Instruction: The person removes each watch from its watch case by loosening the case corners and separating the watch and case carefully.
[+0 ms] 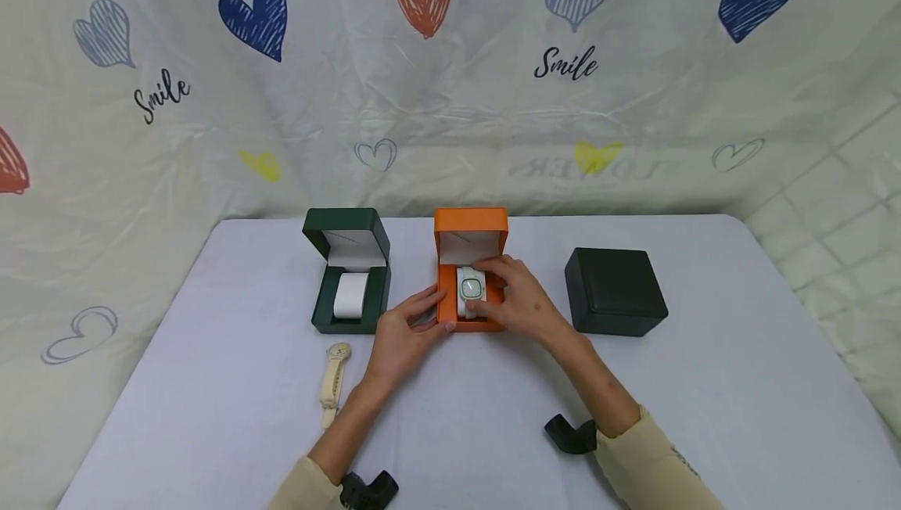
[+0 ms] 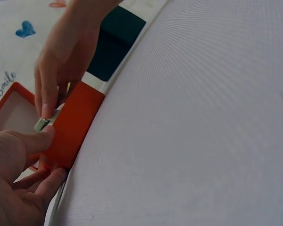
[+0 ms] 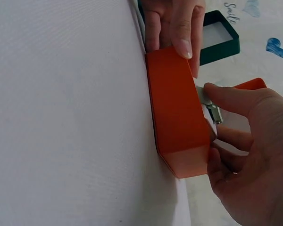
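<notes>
One white watch (image 1: 472, 288) sits inside the orange box (image 1: 448, 309), its length going twelve to six o'clock. Our right hand (image 1: 518, 297) is nearer: its fingers pinch this watch, at nine o'clock from them. Our left hand (image 1: 403, 338) has its fingers clamped on the box.

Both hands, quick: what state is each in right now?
Left hand: closed, gripping the orange box at its left side.
Right hand: closed, pinching the white watch inside it.
</notes>
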{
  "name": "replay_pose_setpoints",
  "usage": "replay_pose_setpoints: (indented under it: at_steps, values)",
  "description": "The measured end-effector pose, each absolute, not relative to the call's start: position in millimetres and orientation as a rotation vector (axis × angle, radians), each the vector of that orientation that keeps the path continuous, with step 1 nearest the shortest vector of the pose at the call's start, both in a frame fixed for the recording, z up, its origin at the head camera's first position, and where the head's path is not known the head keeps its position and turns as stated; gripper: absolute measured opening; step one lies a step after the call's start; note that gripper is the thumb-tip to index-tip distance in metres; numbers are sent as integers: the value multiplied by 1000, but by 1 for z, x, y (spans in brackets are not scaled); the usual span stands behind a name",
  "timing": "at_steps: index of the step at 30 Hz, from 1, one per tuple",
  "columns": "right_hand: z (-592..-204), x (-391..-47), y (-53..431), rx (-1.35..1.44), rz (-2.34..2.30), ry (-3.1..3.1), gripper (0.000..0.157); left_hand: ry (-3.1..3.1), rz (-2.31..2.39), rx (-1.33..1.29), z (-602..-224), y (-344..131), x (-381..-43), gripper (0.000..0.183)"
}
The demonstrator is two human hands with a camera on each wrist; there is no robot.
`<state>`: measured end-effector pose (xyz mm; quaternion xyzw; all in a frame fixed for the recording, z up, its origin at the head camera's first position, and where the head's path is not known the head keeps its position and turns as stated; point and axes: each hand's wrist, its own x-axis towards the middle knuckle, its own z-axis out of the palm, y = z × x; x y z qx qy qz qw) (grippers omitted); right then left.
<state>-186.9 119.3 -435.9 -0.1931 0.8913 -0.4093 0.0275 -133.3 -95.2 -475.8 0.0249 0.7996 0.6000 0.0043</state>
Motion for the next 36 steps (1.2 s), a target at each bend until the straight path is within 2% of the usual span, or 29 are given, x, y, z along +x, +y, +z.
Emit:
replay_pose_setpoints:
  at_steps: [6, 36]
  values:
    - [-437, -189, 120, -602, -1246, 2732, 65, 2507, 1862, 67, -476, -96, -134, 58]
    - [-437, -184, 123, -614, -1330, 2750, 63, 2481, 1882, 54, -476, -96, -133, 57]
